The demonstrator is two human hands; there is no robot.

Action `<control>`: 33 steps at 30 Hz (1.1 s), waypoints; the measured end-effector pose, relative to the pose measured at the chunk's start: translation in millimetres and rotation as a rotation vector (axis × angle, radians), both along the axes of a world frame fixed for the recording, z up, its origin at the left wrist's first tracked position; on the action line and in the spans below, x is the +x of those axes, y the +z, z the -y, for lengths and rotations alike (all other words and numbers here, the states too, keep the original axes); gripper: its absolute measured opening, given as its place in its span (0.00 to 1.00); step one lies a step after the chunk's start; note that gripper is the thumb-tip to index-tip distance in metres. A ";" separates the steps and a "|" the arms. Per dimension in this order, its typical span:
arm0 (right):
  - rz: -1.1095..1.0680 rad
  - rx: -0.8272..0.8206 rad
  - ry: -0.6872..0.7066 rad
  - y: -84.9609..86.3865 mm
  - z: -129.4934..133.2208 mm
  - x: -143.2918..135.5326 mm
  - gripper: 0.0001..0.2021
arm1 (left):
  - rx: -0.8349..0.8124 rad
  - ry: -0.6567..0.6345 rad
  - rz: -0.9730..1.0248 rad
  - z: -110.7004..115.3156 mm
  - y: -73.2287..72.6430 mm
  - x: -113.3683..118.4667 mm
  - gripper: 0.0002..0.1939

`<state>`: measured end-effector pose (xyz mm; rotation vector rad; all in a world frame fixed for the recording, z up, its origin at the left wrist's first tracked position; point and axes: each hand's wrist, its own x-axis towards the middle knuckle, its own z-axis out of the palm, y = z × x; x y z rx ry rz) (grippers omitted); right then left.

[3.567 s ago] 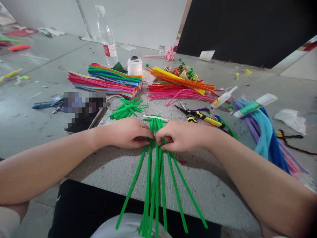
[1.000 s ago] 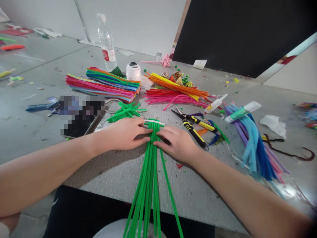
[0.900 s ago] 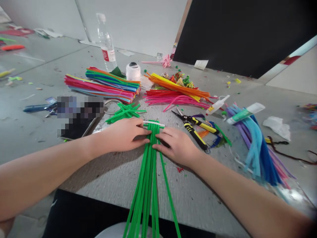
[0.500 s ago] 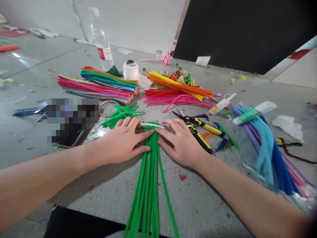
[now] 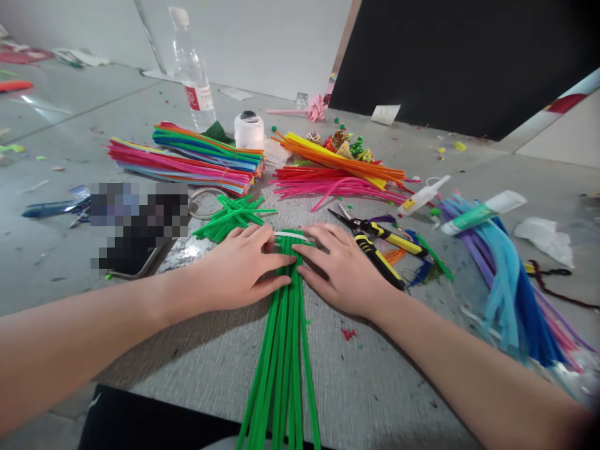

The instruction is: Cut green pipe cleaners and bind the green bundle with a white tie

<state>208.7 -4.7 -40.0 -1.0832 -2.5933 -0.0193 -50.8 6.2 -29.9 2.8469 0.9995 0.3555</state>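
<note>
A bundle of green pipe cleaners [image 5: 284, 350] lies on the grey table, fanned out towards me and over the near edge. My left hand [image 5: 246, 265] presses it from the left, thumb and index finger on the stems near the far ends. From the right, my right hand [image 5: 335, 265] does the same, its fingertips almost meeting the left ones. A narrow white strip [image 5: 291, 235] crosses the far ends of the bundle between both hands; its ends are hidden by the curled fingers. Short green pipe cleaner pieces [image 5: 234, 219] lie in a pile beyond my left hand.
Multicoloured pipe cleaner bundles [image 5: 182, 169] and orange ones [image 5: 347, 159] lie farther back. Yellow-black pliers [image 5: 379, 259] are right of my right hand. A phone [image 5: 135, 250], a bottle [image 5: 194, 81], a white spool [image 5: 249, 131], a glue tube [image 5: 485, 212] and blue pipe cleaners [image 5: 510, 281] stand or lie around.
My left hand has shifted slightly right. The loose green stem on the bundle's right side has swung inward, so the stems lie closer together. My right hand is nearly still.
</note>
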 end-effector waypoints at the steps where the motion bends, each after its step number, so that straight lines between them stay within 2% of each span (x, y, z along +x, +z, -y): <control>1: 0.005 0.001 -0.008 0.4 0.3 -0.7 0.20 | -0.007 0.004 -0.002 0.0 0.0 0.2 0.20; 15: 0.000 0.011 0.024 1.4 1.1 -1.9 0.15 | -0.076 0.001 0.031 -0.2 0.6 0.3 0.20; 33: 0.140 0.079 -0.002 8.4 6.1 -9.2 0.18 | -0.097 -0.033 0.071 -1.1 -1.1 0.1 0.18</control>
